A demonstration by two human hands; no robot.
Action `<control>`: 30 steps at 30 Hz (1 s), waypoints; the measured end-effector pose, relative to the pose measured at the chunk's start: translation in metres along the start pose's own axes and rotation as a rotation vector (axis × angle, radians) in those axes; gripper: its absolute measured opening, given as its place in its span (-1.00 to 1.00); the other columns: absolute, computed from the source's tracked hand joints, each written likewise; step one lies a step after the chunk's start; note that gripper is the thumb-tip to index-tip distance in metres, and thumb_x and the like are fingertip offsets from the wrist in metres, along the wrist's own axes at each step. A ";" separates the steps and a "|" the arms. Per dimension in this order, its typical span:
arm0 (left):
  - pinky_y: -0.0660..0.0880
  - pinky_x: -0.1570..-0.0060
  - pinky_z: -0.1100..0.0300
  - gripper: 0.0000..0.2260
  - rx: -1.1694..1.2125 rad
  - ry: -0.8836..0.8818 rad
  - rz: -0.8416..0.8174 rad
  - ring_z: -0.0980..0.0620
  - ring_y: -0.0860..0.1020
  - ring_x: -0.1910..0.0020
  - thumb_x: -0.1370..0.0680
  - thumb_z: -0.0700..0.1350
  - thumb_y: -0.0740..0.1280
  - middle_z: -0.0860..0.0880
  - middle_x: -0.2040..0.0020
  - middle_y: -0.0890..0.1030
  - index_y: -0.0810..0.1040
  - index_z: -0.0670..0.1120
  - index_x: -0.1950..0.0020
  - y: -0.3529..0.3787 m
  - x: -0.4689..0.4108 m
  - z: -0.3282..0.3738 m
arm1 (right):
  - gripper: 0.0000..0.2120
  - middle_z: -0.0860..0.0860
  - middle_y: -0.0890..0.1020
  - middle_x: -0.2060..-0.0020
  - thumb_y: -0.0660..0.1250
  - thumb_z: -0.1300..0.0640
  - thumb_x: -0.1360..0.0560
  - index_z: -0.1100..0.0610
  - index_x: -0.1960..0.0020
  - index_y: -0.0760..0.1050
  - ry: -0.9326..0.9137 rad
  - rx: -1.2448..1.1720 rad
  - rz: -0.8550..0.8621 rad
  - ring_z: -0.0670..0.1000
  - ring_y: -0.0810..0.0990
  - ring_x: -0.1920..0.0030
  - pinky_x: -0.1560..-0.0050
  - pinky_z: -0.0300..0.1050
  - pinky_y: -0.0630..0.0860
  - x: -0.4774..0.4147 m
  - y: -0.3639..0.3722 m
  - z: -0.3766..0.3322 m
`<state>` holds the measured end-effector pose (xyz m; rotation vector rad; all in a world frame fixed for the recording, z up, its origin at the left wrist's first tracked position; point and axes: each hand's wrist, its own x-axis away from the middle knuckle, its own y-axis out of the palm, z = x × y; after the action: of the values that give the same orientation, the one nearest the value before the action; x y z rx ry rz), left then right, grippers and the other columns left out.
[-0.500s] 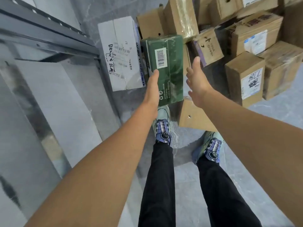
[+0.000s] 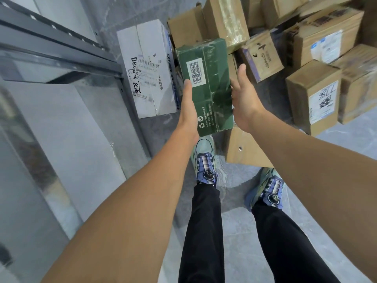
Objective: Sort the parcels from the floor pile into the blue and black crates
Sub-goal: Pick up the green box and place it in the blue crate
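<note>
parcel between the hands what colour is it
The parcel is dark green with a white barcode label, clearest in the head view.

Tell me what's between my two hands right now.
The green parcel, seen in the head view: the left hand holds its left edge, the right hand touches its right edge.
</note>
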<state>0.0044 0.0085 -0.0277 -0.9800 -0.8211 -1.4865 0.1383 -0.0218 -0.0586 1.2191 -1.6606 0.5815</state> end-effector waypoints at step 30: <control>0.49 -0.23 0.02 -0.54 -0.298 0.439 -0.268 0.16 0.63 -0.18 -0.61 0.44 -0.01 0.22 -0.15 0.69 0.60 0.35 -0.22 0.139 0.508 0.170 | -0.40 -0.14 0.72 -0.08 -0.05 -0.45 -0.62 -0.17 -0.32 0.59 -0.322 -0.184 0.082 -0.22 0.70 0.02 0.16 -0.19 0.51 0.523 -0.102 -0.194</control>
<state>0.1474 -0.0673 0.5017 -0.7287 -0.4287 -2.0076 0.2903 -0.1416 0.4748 1.1576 -1.9932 0.2812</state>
